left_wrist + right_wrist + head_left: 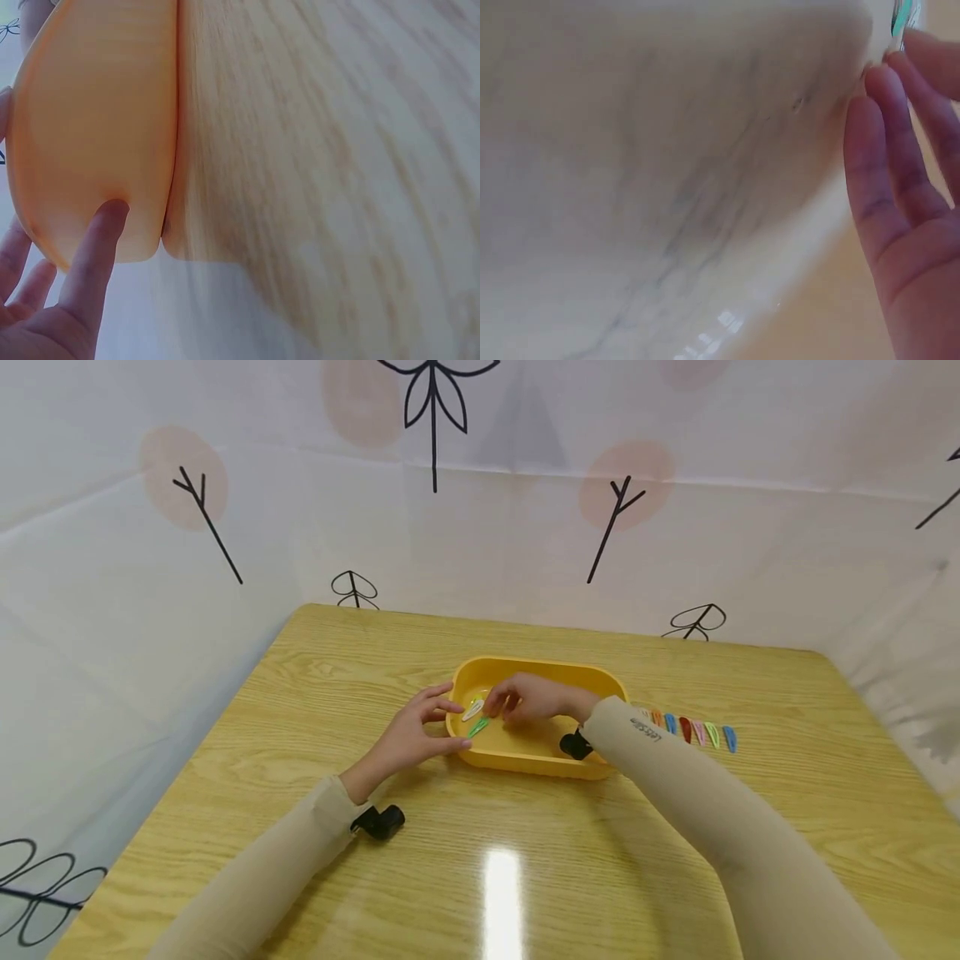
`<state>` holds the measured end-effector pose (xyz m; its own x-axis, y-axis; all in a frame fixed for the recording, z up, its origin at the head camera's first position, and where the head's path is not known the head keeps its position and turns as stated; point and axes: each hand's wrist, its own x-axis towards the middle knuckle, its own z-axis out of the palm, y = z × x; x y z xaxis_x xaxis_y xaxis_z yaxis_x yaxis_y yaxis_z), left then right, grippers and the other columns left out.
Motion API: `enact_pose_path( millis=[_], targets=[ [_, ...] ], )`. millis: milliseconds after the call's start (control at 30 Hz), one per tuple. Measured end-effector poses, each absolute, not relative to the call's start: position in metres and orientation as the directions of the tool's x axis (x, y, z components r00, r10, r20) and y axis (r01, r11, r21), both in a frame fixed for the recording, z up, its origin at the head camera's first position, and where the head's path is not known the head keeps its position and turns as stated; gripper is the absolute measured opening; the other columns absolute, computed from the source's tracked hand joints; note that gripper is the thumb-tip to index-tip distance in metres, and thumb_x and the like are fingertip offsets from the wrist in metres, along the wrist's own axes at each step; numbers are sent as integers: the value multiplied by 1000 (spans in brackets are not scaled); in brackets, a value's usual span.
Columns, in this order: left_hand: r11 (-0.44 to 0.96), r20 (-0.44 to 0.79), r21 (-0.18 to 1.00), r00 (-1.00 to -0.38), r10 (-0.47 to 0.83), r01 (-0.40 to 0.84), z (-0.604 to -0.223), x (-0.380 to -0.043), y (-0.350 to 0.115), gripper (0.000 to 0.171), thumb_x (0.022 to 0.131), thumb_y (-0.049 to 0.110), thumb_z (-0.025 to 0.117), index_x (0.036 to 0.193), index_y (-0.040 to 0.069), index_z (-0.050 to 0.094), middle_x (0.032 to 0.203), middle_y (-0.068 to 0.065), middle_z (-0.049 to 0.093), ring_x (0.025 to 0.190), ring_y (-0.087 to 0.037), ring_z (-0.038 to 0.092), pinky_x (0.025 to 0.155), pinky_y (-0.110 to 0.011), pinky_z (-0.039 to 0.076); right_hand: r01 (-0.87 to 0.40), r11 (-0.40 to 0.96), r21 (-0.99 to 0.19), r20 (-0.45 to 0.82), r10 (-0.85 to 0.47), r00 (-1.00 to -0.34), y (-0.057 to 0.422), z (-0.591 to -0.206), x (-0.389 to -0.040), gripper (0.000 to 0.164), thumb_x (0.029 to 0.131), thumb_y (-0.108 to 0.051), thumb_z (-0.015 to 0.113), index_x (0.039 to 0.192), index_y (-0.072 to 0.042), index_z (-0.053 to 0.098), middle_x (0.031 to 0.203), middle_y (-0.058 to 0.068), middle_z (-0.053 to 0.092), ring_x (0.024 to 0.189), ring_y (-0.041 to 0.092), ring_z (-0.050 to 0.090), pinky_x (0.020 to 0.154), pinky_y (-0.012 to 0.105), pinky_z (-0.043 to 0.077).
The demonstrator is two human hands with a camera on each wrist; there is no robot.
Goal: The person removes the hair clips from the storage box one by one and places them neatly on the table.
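In the head view a yellow plastic basin [525,763] stands on the wooden table. My left hand [408,735] grips its left end, with the thumb [94,255] pressed on the outer wall and other fingers around the rim. The right hand [534,697] reaches down inside, fingers bent and fingertips low near the basin floor. Beside those fingertips lie a white snap hair clip [473,710], a green hair clip [477,727] and a small yellow one [477,699]. I cannot tell whether the right fingers pinch a clip.
Right of the basin a row of hair clips lies on the table, among them a red clip [686,729], a pink clip [699,732] and a blue clip [730,739]. The right sleeve [675,768] passes close in front of the row. A patterned white cloth [495,543] hangs behind.
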<state>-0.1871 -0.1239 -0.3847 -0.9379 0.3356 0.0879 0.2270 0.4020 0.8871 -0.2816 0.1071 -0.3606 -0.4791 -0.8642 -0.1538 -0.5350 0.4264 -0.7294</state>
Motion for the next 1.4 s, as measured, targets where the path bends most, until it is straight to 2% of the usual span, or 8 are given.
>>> enact_pose_path(
  millis=[300,667,900,1033,1233,1400],
  targets=[
    [411,83,883,-937,338,226,-385,-188,-124,49,75,26,80,115,4,63,147,-1,31,113,-31,51,87,-38,50,-508,423,-750,-163,-863,-478,104,-362,-281,23,82,7,64,106,5,63,89,11,67,81,16,62,81,30,50],
    [414,85,882,-939,332,227,-387,-188,-126,49,75,27,80,115,5,63,147,0,31,112,-31,52,86,-37,50,-537,431,-725,-166,-866,-472,99,-363,-280,31,83,4,64,114,3,62,110,12,64,100,26,58,87,33,48],
    [397,94,888,-937,338,232,-387,-188,-126,49,74,26,80,114,4,63,147,0,31,113,-31,51,86,-38,50,-537,394,-746,-136,-880,-456,97,-363,-281,21,82,5,65,103,5,64,95,12,66,86,21,61,82,31,50],
    [399,93,888,-941,326,226,-388,-189,-126,48,74,26,80,114,4,63,146,1,32,113,-31,52,87,-37,50,-518,391,-761,-164,-888,-429,97,-363,-281,22,84,7,62,106,6,61,94,13,66,87,21,62,84,30,49],
    [401,98,885,-937,337,236,-388,-190,-125,49,74,27,80,115,4,63,147,-1,32,112,-30,52,87,-37,50,-549,442,-709,-169,-863,-476,93,-361,-281,32,84,4,62,116,6,59,100,13,65,92,22,60,85,32,49],
    [403,87,887,-938,336,226,-388,-189,-126,49,75,28,80,115,5,63,147,1,31,113,-30,52,87,-37,50,-580,469,-666,-172,-853,-492,86,-362,-280,33,84,-3,66,116,3,61,110,12,63,98,23,59,88,32,48]
  ],
)
